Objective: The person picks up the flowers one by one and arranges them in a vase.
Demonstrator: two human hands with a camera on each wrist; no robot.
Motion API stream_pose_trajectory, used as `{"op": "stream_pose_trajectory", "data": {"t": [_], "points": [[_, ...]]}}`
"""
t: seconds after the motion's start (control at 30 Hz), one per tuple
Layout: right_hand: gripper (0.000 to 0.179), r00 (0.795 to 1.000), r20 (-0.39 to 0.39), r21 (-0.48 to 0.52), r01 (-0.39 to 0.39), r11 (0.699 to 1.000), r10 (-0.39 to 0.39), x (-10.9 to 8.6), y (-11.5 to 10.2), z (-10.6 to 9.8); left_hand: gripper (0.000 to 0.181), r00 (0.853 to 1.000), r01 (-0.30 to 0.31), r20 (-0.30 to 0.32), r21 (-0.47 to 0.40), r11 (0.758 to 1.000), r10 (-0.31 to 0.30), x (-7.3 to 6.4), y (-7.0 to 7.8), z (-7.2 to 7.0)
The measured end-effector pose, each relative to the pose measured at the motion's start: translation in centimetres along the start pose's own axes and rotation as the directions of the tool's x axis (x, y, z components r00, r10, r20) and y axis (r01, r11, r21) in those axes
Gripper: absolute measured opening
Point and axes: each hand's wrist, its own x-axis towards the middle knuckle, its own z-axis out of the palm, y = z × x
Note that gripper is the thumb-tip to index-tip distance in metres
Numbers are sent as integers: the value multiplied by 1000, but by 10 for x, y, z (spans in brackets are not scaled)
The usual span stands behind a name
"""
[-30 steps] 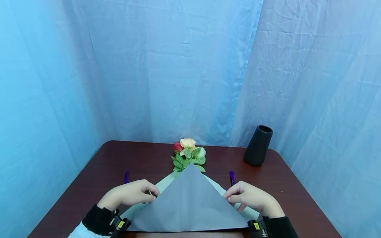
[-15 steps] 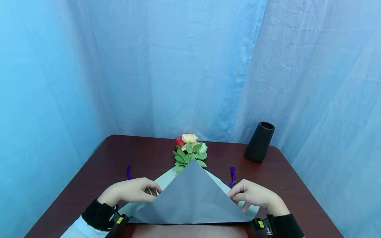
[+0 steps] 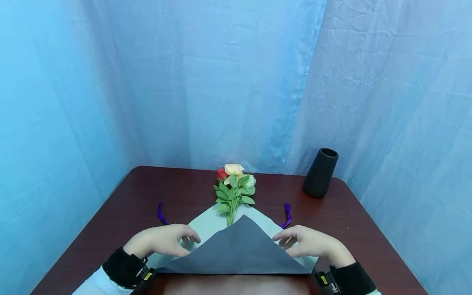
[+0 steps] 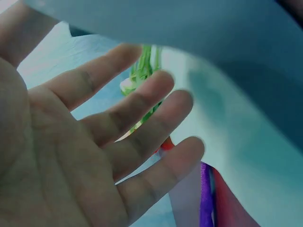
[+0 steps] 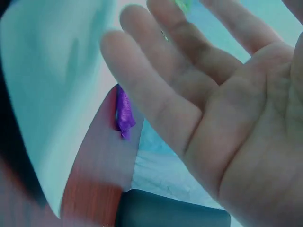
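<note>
A sheet of wrapping paper (image 3: 236, 252) lies on the table, its grey-blue lower part folded up over a pale green inner side. The flap's peak has stems of a small bunch of artificial-looking roses (image 3: 234, 182), red, cream and pale green, coming out above it. My left hand (image 3: 167, 239) is at the flap's left edge, fingers spread and nearly straight in the left wrist view, thumb partly behind the paper. At the right edge is my right hand (image 3: 307, 243), its fingers extended and apart in the right wrist view. Whether either thumb touches the flap, I cannot tell.
A black tapered vase (image 3: 320, 174) stands at the back right of the dark red-brown table (image 3: 184, 188). Ends of a purple ribbon (image 3: 287, 215) show on both sides of the paper. Blue curtains (image 3: 228, 82) hang behind the table.
The flap's peak has dropped toward me, uncovering more stems and pale green paper. Both hands stay near the flap's edges, and their fingers have come away from a closer grip.
</note>
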Motion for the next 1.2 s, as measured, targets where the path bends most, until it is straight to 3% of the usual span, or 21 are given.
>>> {"op": "stream_pose_trajectory", "data": {"t": [0.17,0.5,0.73,0.97,1.2], "points": [[41,997,-61,-90,-42,995,37,-1,-3,7,40,1000,-6,-15,73,997,7,0,0,6],[47,990,-130,-273,-90,958,56,1,-7,21,47,996,85,-17,118,989,-84,0,3,14],[62,986,-121,-307,-146,940,114,0,-5,28,59,993,114,-43,201,973,-107,0,3,21],[73,977,-117,-306,-206,929,178,2,-3,35,69,989,148,-41,217,965,-142,2,3,25],[79,975,-117,-354,-219,909,189,6,-4,42,74,986,164,-65,284,945,-152,4,2,31]]}}
